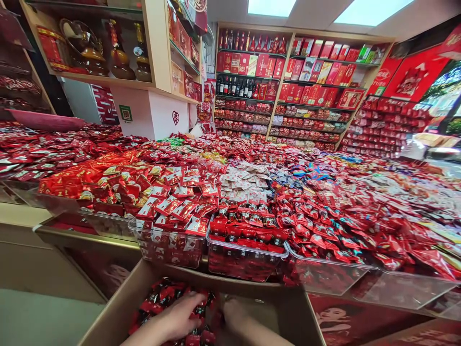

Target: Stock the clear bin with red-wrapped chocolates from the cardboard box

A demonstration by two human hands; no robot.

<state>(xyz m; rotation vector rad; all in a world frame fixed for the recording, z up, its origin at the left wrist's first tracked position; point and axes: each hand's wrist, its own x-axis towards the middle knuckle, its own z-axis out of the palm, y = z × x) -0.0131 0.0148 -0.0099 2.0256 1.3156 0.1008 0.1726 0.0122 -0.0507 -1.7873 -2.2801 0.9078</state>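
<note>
In the head view, a cardboard box [313,319] stands at the bottom, below the counter's edge. Red and black wrapped packets [163,291] are heaped in its left half. My left hand [183,310] lies over this heap with its fingers stretched out, touching the packets. Deeper toward the middle of the box is my right hand [234,310], beside the heap. Blur and shadow hide its fingers, so whether it grips a packet is not visible. Just beyond the box, a clear plastic bin [245,262] holds similar red and black packets.
Another clear bin [169,247] of red and white packets adjoins it on the left. More bins of loose wrapped sweets [324,221] cover the counter. Shelves with bottles and red boxes [248,67] line the back wall. A wooden cabinet [158,48] overhangs the left side.
</note>
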